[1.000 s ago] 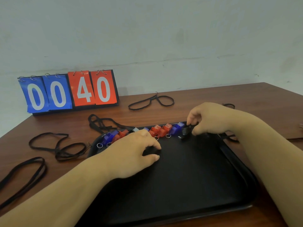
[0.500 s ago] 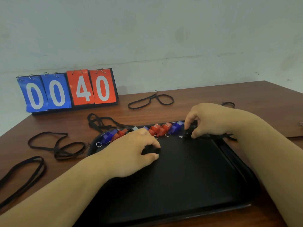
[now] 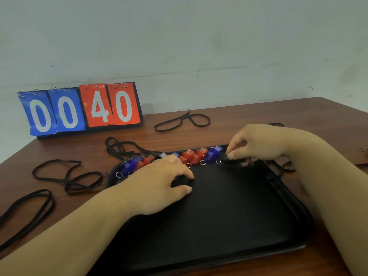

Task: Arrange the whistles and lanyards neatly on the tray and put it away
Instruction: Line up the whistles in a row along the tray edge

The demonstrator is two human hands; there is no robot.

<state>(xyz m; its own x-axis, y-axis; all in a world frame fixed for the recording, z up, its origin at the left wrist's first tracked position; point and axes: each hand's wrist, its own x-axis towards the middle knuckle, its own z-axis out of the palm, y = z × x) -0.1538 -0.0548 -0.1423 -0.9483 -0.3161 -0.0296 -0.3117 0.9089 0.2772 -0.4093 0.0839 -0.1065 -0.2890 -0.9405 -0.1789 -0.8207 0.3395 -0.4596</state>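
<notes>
Right hand (image 3: 256, 144) pinches a black whistle (image 3: 232, 161) on the tray (image 3: 219, 226); left hand (image 3: 157, 186) rests relaxed, empty

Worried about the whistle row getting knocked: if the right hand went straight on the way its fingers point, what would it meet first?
Probably the blue whistle at the row's right end: the right hand, pinching a black whistle, points left toward it, though depth is unclear.

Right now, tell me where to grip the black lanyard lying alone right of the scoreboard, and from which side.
Pinch the lanyard at its waist, where the strands cross between the two loops, coming straight down from above. It lies flat on the table, so a top pinch suits it; the crossing gathers both strands in one grip.
</notes>
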